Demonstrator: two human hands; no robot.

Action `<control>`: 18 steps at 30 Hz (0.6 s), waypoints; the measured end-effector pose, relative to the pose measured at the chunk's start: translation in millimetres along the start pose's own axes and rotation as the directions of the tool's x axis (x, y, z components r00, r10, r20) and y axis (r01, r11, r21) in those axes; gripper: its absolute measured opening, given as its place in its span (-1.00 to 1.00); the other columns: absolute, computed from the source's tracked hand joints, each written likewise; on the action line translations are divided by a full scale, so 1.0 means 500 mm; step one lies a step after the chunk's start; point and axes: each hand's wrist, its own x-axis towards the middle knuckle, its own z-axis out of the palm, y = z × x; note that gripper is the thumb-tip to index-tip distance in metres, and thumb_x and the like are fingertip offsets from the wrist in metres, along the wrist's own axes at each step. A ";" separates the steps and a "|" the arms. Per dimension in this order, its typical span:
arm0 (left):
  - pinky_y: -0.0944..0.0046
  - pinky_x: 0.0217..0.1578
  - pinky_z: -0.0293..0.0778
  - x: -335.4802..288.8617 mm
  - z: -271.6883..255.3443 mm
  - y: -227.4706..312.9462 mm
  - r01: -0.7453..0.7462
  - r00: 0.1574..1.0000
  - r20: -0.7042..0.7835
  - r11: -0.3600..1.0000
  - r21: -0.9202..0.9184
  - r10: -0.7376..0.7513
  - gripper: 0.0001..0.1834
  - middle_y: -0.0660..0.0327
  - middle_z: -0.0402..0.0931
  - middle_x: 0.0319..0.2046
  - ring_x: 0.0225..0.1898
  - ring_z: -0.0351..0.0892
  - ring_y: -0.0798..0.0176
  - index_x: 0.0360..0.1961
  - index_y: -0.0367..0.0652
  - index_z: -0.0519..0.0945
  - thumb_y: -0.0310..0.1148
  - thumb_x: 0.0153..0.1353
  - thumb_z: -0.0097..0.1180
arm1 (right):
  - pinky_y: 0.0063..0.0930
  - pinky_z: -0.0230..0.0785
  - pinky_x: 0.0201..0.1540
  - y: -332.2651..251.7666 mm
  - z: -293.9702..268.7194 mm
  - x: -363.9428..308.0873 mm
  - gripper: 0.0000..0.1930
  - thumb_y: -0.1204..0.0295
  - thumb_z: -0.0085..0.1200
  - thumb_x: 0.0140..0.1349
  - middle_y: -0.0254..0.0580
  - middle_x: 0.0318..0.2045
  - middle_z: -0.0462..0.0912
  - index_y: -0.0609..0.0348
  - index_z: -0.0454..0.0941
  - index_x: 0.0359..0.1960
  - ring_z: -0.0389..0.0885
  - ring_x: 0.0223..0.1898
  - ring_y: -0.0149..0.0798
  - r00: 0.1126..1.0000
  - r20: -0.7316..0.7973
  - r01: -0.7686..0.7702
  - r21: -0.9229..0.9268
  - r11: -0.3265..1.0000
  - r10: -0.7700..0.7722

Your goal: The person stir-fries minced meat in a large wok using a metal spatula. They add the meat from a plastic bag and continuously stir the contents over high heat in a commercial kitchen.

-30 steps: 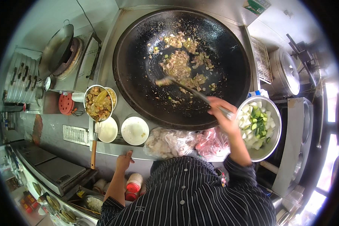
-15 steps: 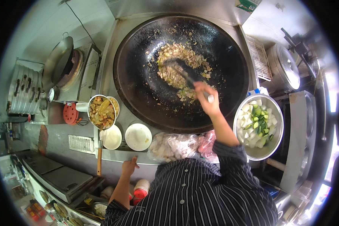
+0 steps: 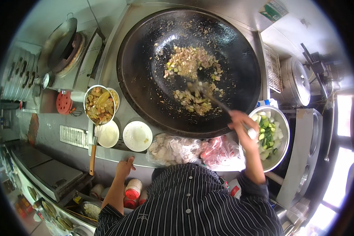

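Note:
A large black wok [image 3: 145, 90] holds chopped, browned bits with pale and green pieces [image 3: 190, 63], lying in two main patches. My right hand [image 3: 244, 125] is closed around the handle of a long-handled wok spatula [image 3: 218, 103]. Its head is blurred by motion and sits among the nearer patch of food. Over the counter's front edge, my left hand [image 3: 125, 166] hangs with nothing in it, fingers loosely apart. Closest to that hand is a white bowl [image 3: 137, 136] with a few crumbs inside.
Right of the wok stands a metal bowl [image 3: 282, 151] of white chunks and green slices. Left are a pot of pickled vegetables [image 3: 99, 106], a wooden-handled tool [image 3: 93, 157] and another white bowl [image 3: 108, 134]. Plastic bags of food [image 3: 173, 149] line the front. A lidded pot [image 3: 301, 80] stands far right.
My right hand has moved right and nearer to me, drawing the spatula from the far patch to the nearer food. The whole view has shifted slightly; my left hand still hangs by the edge.

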 end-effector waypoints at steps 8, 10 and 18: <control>0.08 -0.12 0.56 -0.007 -0.002 0.010 0.059 0.998 -0.008 0.998 0.026 -0.058 -0.18 0.11 0.68 -0.61 -0.33 0.70 -0.01 -0.64 -0.02 0.79 0.42 0.29 -0.19 | -0.54 0.52 -0.50 0.198 0.209 0.233 -0.80 0.38 0.13 0.42 -0.13 -0.03 0.69 0.30 0.63 -0.13 0.62 -0.55 -0.41 0.951 -0.270 -0.028 0.401 0.915 0.148; 0.07 -0.14 0.56 -0.003 0.003 0.006 0.020 0.999 -0.030 0.999 0.026 -0.019 -0.18 0.10 0.67 -0.61 -0.35 0.70 -0.01 -0.65 -0.04 0.79 0.40 0.31 -0.20 | -0.58 0.50 -0.48 0.151 0.167 0.132 -0.79 0.41 0.14 0.41 -0.14 -0.07 0.70 0.32 0.65 -0.07 0.61 -0.56 -0.45 0.972 -0.143 -0.134 0.329 0.935 0.189; 0.10 -0.22 0.54 0.027 0.011 -0.032 -0.118 0.993 0.021 0.990 0.081 0.116 -0.25 0.14 0.68 -0.61 -0.38 0.71 0.11 -0.32 -0.15 0.78 0.27 0.44 -0.24 | -0.41 0.61 -0.03 0.125 -0.032 0.057 -0.88 0.61 0.11 0.29 -0.01 0.02 0.68 0.37 0.64 -0.18 0.68 -0.08 -0.27 0.996 -0.070 -0.033 0.315 0.949 0.057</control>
